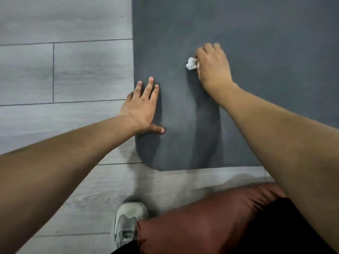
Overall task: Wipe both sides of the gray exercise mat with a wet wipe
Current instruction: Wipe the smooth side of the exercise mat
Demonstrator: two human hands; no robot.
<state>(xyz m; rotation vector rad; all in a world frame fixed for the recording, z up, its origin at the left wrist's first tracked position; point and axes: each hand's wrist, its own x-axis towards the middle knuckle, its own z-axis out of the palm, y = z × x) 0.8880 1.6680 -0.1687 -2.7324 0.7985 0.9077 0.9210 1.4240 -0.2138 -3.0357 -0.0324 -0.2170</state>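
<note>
The gray exercise mat (266,33) lies flat on the floor and fills the upper right of the view, its rounded near-left corner toward me. My right hand (213,66) is on the mat, fingers curled round a crumpled white wet wipe (191,63) that sticks out at the thumb side and touches the mat. My left hand (142,109) lies flat with straight, spread fingers on the mat's left edge, thumb pointing right.
Gray wood-look floor planks (64,74) surround the mat on the left and front. My gray shoe (128,222) and a knee in reddish-brown fabric (211,217) are on the floor just before the mat's near edge.
</note>
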